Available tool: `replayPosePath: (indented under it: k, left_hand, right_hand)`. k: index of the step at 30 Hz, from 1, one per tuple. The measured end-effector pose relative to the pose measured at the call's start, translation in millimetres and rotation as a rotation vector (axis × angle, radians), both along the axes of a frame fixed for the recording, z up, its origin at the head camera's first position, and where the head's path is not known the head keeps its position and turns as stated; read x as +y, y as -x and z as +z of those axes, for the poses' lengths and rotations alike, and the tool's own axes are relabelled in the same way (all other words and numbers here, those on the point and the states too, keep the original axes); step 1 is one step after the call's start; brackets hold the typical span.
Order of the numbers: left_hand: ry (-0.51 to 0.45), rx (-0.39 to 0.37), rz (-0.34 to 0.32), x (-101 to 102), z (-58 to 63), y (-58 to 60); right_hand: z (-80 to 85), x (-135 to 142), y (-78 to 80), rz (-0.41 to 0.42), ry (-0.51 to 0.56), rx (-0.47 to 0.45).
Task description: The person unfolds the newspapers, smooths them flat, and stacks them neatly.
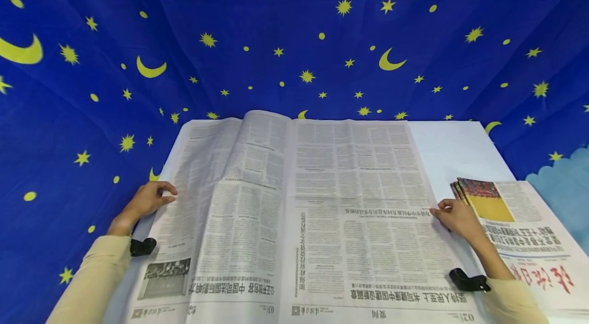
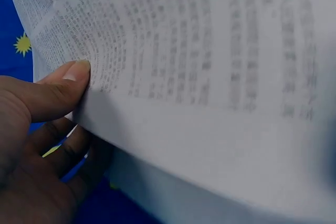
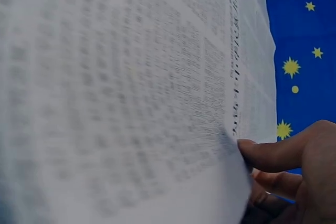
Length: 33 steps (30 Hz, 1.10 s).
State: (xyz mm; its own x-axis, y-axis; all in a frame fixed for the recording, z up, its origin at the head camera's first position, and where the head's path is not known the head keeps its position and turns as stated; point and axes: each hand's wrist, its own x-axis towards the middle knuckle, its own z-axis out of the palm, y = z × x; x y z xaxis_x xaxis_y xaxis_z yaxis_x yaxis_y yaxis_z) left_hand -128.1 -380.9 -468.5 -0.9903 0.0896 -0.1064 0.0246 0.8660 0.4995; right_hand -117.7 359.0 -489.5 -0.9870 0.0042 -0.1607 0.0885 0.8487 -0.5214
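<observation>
A wide newspaper (image 1: 349, 176) lies spread open before me, its print upside down in the head view. Its left page (image 1: 239, 211) bulges up in a fold near the middle crease. My left hand (image 1: 149, 198) pinches the left edge of the paper, thumb on top and the other fingers underneath, as the left wrist view shows. On the opposite side my right hand (image 1: 457, 216) pinches the right edge between thumb and fingers. In the right wrist view the sheet (image 3: 157, 103) rises in a curve from that hand's thumb.
Folded newspapers (image 1: 529, 232) with a colour picture and red title characters lie in a stack at the right. The white tabletop (image 1: 455, 147) shows beyond the open sheet. A blue cloth (image 1: 257, 17) with yellow moons and stars surrounds the table.
</observation>
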Motion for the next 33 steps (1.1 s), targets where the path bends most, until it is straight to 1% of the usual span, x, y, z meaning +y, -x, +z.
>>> replayPosePath:
  k: [4,7,14,19,22,28,33]
  left_hand:
    - [0.040,-0.012,-0.007,-7,0.9,0.8]
    - [0.061,-0.014,0.011,-11,2.1,0.5]
    - [0.068,0.003,0.036,-18,4.3,-1.9]
    - [0.085,-0.036,0.097,-20,4.8,-0.9]
    - [0.100,-0.058,0.131,-18,5.8,0.1]
    - [0.116,-0.034,0.160,-15,5.5,0.1]
    - [0.127,-0.047,0.199,-13,4.2,-2.4]
  right_hand:
    - [2.0,2,1.6,0.012,-0.012,-0.017]
    - [2.5,3,2.9,-0.002,-0.041,-0.032]
    - [5.4,8,4.6,-0.025,-0.094,-0.032]
    - [8.2,11,4.6,-0.037,-0.143,-0.016]
    - [8.1,13,3.6,-0.044,-0.155,-0.004]
    - [8.7,15,3.6,-0.066,-0.163,-0.019]
    - [9.0,14,2.8,-0.072,-0.161,-0.020]
